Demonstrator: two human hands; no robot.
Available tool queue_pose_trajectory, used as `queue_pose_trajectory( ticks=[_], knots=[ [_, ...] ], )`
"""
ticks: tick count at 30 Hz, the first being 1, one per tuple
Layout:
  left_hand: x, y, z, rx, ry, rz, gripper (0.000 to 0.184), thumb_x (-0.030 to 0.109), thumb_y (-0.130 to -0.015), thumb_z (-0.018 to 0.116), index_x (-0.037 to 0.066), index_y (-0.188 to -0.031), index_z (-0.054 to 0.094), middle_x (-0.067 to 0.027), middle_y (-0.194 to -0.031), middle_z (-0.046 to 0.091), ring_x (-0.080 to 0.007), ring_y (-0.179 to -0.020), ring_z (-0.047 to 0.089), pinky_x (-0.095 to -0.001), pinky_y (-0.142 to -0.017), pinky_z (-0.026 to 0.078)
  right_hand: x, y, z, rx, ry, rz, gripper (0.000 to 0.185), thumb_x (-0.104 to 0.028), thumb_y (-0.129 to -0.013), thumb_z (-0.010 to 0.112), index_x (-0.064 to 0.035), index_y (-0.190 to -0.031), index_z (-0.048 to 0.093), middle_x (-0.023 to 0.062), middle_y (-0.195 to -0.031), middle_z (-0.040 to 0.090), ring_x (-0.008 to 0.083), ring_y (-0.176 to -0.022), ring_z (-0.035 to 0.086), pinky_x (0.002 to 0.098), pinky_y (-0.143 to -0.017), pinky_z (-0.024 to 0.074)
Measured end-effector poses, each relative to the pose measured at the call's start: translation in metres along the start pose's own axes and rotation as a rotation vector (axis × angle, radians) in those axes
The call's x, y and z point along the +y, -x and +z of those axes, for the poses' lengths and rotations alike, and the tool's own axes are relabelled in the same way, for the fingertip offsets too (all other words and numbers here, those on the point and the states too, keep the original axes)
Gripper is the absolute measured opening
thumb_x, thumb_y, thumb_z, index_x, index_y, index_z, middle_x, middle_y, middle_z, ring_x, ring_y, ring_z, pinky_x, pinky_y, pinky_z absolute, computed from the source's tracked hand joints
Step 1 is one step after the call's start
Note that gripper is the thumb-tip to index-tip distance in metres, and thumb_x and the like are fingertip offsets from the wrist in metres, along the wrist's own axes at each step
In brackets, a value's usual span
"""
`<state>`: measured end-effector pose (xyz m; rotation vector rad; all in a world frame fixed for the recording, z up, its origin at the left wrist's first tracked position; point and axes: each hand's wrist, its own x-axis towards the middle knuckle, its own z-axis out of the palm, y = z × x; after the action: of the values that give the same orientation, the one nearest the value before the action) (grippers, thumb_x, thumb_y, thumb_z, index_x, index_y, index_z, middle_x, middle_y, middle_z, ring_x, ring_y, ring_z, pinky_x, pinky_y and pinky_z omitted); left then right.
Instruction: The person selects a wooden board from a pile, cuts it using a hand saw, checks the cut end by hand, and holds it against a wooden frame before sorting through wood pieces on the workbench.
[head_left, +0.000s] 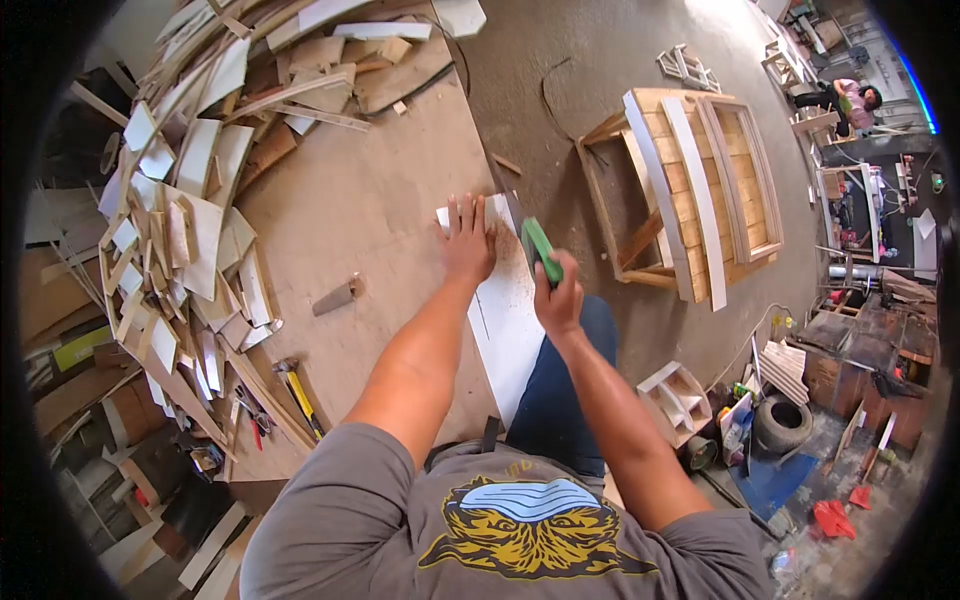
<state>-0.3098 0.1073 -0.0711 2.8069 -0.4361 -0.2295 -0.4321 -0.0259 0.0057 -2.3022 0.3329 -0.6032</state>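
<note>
A long white board (507, 335) lies along the right edge of the plywood tabletop (390, 190). My left hand (466, 240) is laid flat on its far part, fingers stretched out and pointing away from me. In my right hand (560, 295), the fingers are wrapped round the green handle of a handsaw (541, 250). The saw is at the board's right edge, its dark blade seen only in part. Brown sawdust speckles the white surface between my hands. A thin dark line runs on the board below my left hand.
Wood offcuts (205, 200) pile along the table's left side. A hammer (298, 395), pliers (258, 412) and a short wood piece (338, 297) lie on the table. On the floor at right stands a wooden frame (690, 190); a tyre (782, 424) lies further down. Another person (855, 103) is far back.
</note>
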Motion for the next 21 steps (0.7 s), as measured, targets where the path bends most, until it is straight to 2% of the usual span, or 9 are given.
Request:
queue_pose_trajectory(
  ticks=[1, 4, 7, 10, 13, 14, 17, 18, 21],
  knots=[
    [-0.001, 0.000, 0.001, -0.005, -0.001, 0.001, 0.065, 0.043, -0.106, 0.039, 0.019, -0.163, 0.021, -0.0038, -0.170, 0.017, -0.0321, -0.158, 0.006, -0.0670, -0.121, 0.009, 0.002, 0.017, -0.002, 0.008, 0.000, 0.042, 0.036, -0.016, -0.096, 0.069, -0.0116, -0.125, 0.050, 0.0215, -0.105, 0.070, 0.0460, -0.091, 0.070, 0.0473, -0.071, 0.0552],
    [0.000, -0.001, -0.007, -0.060, 0.001, 0.008, 0.065, 0.045, -0.106, 0.038, 0.017, -0.163, 0.021, -0.0056, -0.170, 0.017, -0.0329, -0.158, 0.007, -0.0674, -0.120, 0.012, -0.009, 0.033, -0.014, 0.013, -0.019, 0.087, 0.037, -0.022, -0.095, 0.069, -0.0158, -0.126, 0.049, 0.0206, -0.099, 0.071, 0.0461, -0.080, 0.070, 0.0511, -0.065, 0.0544],
    [-0.010, -0.002, -0.009, -0.093, -0.014, 0.076, 0.065, 0.045, -0.106, 0.037, 0.016, -0.163, 0.021, -0.0059, -0.171, 0.016, -0.0317, -0.158, 0.007, -0.0666, -0.121, 0.012, -0.012, 0.030, -0.028, -0.001, 0.017, 0.024, 0.037, -0.021, -0.095, 0.070, -0.0161, -0.125, 0.050, 0.0216, -0.101, 0.070, 0.0464, -0.081, 0.069, 0.0517, -0.065, 0.0539],
    [-0.029, 0.010, -0.016, -0.144, -0.073, 0.163, 0.065, 0.043, -0.106, 0.038, 0.014, -0.162, 0.022, -0.0064, -0.171, 0.014, -0.0308, -0.158, 0.009, -0.0649, -0.122, 0.012, -0.022, 0.020, -0.032, 0.113, 0.001, 0.061, 0.037, -0.019, -0.094, 0.071, -0.0145, -0.125, 0.050, 0.0220, -0.101, 0.069, 0.0456, -0.081, 0.069, 0.0512, -0.067, 0.0536],
    [-0.043, 0.042, -0.025, -0.098, -0.131, 0.256, 0.066, 0.041, -0.106, 0.042, 0.010, -0.161, 0.024, -0.0075, -0.171, 0.015, -0.0309, -0.157, 0.013, -0.0641, -0.122, 0.015, -0.028, -0.008, -0.035, 0.316, 0.007, -0.057, 0.038, -0.018, -0.094, 0.071, -0.0104, -0.124, 0.050, 0.0215, -0.102, 0.069, 0.0441, -0.083, 0.069, 0.0495, -0.069, 0.0542],
    [-0.045, 0.057, -0.032, -0.076, -0.137, 0.274, 0.065, 0.038, -0.105, 0.045, 0.007, -0.160, 0.027, -0.0086, -0.170, 0.017, -0.0329, -0.156, 0.017, -0.0636, -0.121, 0.020, -0.040, -0.011, -0.037, 0.277, -0.090, -0.036, 0.036, -0.017, -0.093, 0.072, -0.0066, -0.122, 0.052, 0.0201, -0.103, 0.069, 0.0422, -0.082, 0.069, 0.0469, -0.069, 0.0545],
    [-0.056, 0.101, -0.028, -0.084, -0.056, 0.233, 0.063, 0.035, -0.104, 0.047, 0.006, -0.158, 0.031, -0.0122, -0.168, 0.023, -0.0352, -0.154, 0.022, -0.0630, -0.119, 0.024, -0.060, -0.009, -0.035, 0.148, -0.125, -0.128, 0.036, -0.015, -0.090, 0.073, -0.0067, -0.119, 0.054, 0.0199, -0.103, 0.069, 0.0414, -0.081, 0.069, 0.0457, -0.068, 0.0544],
    [-0.061, 0.117, -0.026, -0.084, -0.007, 0.201, 0.063, 0.036, -0.104, 0.048, 0.007, -0.157, 0.032, -0.0125, -0.167, 0.024, -0.0356, -0.154, 0.023, -0.0615, -0.118, 0.026, -0.065, -0.005, -0.033, 0.149, -0.074, -0.227, 0.035, -0.013, -0.087, 0.075, -0.0081, -0.117, 0.057, 0.0196, -0.105, 0.070, 0.0398, -0.078, 0.069, 0.0454, -0.066, 0.0539],
    [-0.080, 0.174, -0.025, -0.052, 0.150, 0.141, 0.059, 0.037, -0.104, 0.050, 0.006, -0.154, 0.039, -0.0152, -0.163, 0.032, -0.0371, -0.151, 0.028, -0.0567, -0.117, 0.029, -0.072, 0.028, -0.024, -0.006, 0.032, -0.380, 0.045, -0.010, -0.075, 0.072, -0.0141, -0.118, 0.059, 0.0099, -0.085, 0.064, 0.0322, -0.066, 0.064, 0.0432, -0.059, 0.0483]
  ],
)
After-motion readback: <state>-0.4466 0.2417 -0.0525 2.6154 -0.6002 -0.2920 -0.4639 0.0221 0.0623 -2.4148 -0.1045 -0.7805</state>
